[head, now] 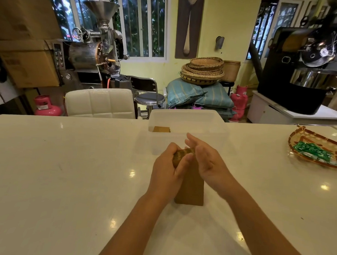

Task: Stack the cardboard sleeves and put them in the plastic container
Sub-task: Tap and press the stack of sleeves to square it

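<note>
A stack of brown cardboard sleeves [191,189] stands on its end on the white table, just in front of me. My left hand [169,172] grips the stack's top left edge, fingers curled around it. My right hand [207,160] presses flat against the stack's right side, fingers straight and apart. Directly behind the hands sits the translucent plastic container [218,128], uncovered, with a few brown sleeves [161,129] lying in its left corner.
A woven tray [306,154] holding green wrapped sweets [314,152] rests at the table's right edge. A white padded chair [100,102] stands behind the table's far edge. The white table [64,170] stretches wide on the left.
</note>
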